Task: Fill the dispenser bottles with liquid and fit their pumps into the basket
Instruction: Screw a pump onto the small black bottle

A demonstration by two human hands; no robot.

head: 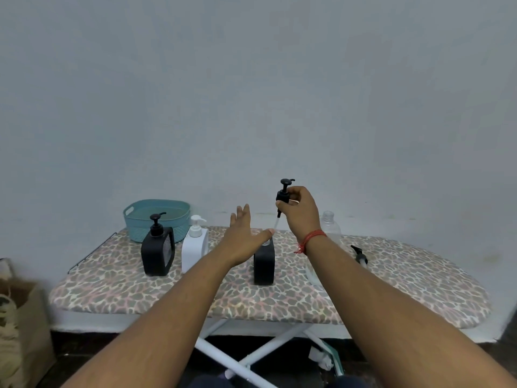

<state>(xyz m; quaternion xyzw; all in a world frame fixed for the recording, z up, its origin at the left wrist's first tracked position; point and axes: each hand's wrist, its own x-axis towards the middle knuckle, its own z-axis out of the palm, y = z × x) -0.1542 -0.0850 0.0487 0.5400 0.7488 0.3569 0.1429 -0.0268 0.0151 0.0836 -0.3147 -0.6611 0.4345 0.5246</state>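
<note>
The right hand (300, 211) pinched a black pump (284, 196) above the open black bottle (264, 266) on the board (391, 289). The left hand (243, 239) hovered beside it, fingers spread. The basket (156, 219) stood far left.

Your right hand (298, 211), right of the frame's centre, pinches a black pump (284, 193) by its collar, its clear tube hanging down toward the open black bottle (264, 266) just below. Your left hand (243, 239) reaches forward with fingers spread and straight, its thumb by that bottle's neck. Left of centre on the leopard-print ironing board (167, 292) stand a capped black bottle (157, 254) and a white bottle (195, 249), with a teal basket (156, 219) behind them. At right stands a clear bottle (330, 226); another pump (359, 256) lies nearby.
</note>
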